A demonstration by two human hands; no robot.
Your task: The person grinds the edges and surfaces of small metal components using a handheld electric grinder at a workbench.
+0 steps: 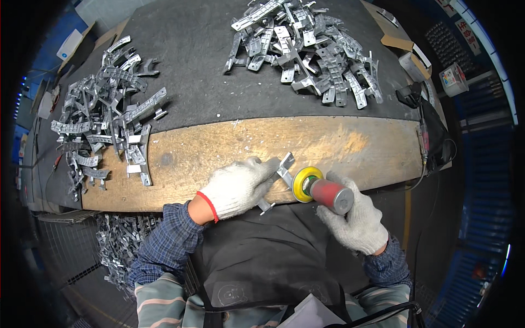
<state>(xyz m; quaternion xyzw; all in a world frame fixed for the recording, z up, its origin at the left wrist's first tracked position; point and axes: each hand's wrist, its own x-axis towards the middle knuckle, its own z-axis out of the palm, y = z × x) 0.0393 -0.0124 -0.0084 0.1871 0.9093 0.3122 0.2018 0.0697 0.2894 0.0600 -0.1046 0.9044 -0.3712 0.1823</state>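
My left hand (239,187), in a white knit glove with a red cuff edge, is closed around a silver metal bracket (284,167). One end of the bracket sticks out past the fingertips and the other shows below the hand, near the board's front edge. My right hand (358,221), also gloved, is wrapped round a handheld disc sander (331,195) with a red and grey body. Its yellow-rimmed disc (300,185) stands right beside the bracket's protruding end; whether they touch I cannot tell.
Beneath my hands runs a worn wooden board (208,147) along the bench's front. A pile of silver brackets (306,52) lies on the black mat (191,65) at the back, another bracket pile (104,109) at left. More brackets (120,246) fill a mesh container below the bench's left edge.
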